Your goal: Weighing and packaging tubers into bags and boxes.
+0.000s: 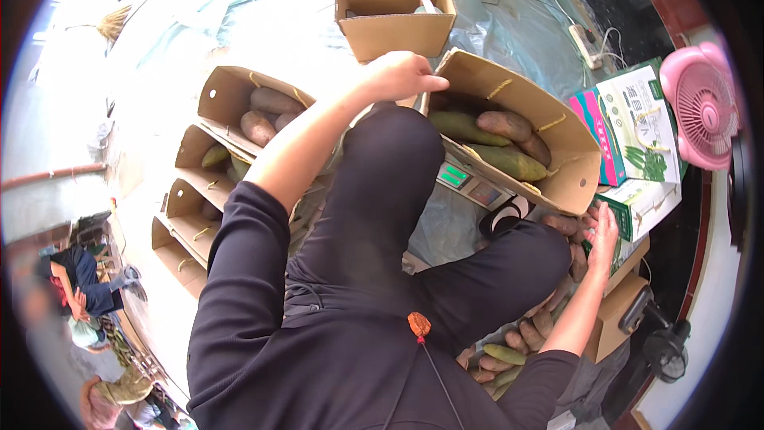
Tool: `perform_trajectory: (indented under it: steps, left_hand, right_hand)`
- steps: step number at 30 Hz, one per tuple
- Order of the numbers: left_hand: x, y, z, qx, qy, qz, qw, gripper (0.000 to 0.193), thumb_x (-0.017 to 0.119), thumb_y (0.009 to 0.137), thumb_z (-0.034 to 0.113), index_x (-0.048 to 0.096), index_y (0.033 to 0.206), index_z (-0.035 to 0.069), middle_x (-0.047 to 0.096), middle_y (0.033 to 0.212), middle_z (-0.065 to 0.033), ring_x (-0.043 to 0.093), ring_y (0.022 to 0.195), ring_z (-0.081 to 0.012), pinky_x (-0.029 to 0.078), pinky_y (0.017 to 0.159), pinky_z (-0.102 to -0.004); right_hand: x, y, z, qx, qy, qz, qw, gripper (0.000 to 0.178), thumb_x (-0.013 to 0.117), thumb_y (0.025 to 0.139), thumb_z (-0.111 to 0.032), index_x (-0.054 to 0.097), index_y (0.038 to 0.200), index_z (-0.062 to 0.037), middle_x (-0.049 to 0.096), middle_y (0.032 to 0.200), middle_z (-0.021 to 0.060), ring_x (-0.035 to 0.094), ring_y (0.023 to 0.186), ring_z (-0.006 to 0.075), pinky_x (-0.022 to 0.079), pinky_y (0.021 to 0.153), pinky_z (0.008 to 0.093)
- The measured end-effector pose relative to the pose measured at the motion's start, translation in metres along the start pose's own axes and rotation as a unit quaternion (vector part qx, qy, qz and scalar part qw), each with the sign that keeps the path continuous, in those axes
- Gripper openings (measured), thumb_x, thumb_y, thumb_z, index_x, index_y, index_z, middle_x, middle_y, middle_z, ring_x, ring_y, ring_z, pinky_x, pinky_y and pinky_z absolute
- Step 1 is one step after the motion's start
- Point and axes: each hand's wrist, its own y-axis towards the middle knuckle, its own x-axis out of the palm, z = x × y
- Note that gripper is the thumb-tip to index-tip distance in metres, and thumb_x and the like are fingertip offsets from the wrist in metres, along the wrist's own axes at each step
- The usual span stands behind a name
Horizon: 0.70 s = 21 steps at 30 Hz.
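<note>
At two o'clock, a tilted, open-topped cardboard box (576, 158) holds long, tapering green roots (513, 162). The left hand (398, 76) grips its rim at ten o'clock; the right hand (603, 232) spreads its fingers by the five-o'clock corner. Plump reddish-brown tubers (504, 123) lie inside.

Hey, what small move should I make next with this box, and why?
I'd probably press your right hand firmly to the box at its near right corner. That hand is spread open there, contact unclear, while your left hand is at the far left corner, and loose sweet potatoes and green vegetables inside might shift.
</note>
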Motion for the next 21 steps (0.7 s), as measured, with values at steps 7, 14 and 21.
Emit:
perform_trajectory:
  steps: [7,14,21]
  left_hand:
    - [0.013,0.013,0.031,-0.062,0.166,-0.051,0.983,0.049,0.062,0.081,0.046,0.068,0.088,-0.002,0.067,0.086,-0.0198,0.065,0.085,-0.0342,0.050,0.078,-0.0422]
    - [0.003,0.017,0.027,-0.080,0.163,-0.052,0.982,0.031,0.056,0.081,0.027,0.070,0.085,-0.001,0.067,0.085,-0.0221,0.066,0.083,-0.0373,0.051,0.076,-0.0442]
    - [-0.002,0.018,-0.003,-0.060,0.144,0.009,0.988,0.027,0.054,0.078,0.022,0.069,0.078,-0.002,0.066,0.078,-0.0224,0.066,0.075,-0.0374,0.052,0.073,-0.0456]
  right_hand:
    - [0.008,0.060,-0.005,-0.076,-0.248,-0.067,0.963,0.041,0.060,0.086,-0.045,0.066,0.096,-0.0056,0.062,0.071,0.0028,0.051,0.050,0.0098,0.034,0.041,0.0252]
    - [0.034,0.068,-0.035,-0.050,-0.337,-0.094,0.936,0.035,0.060,0.082,-0.026,0.066,0.101,0.0032,0.068,0.087,0.0118,0.062,0.079,0.0200,0.046,0.076,0.0346]
    - [0.035,0.068,-0.058,-0.069,-0.267,-0.125,0.953,0.030,0.058,0.082,-0.020,0.065,0.098,0.0037,0.067,0.083,0.0095,0.061,0.078,0.0174,0.045,0.075,0.0326]
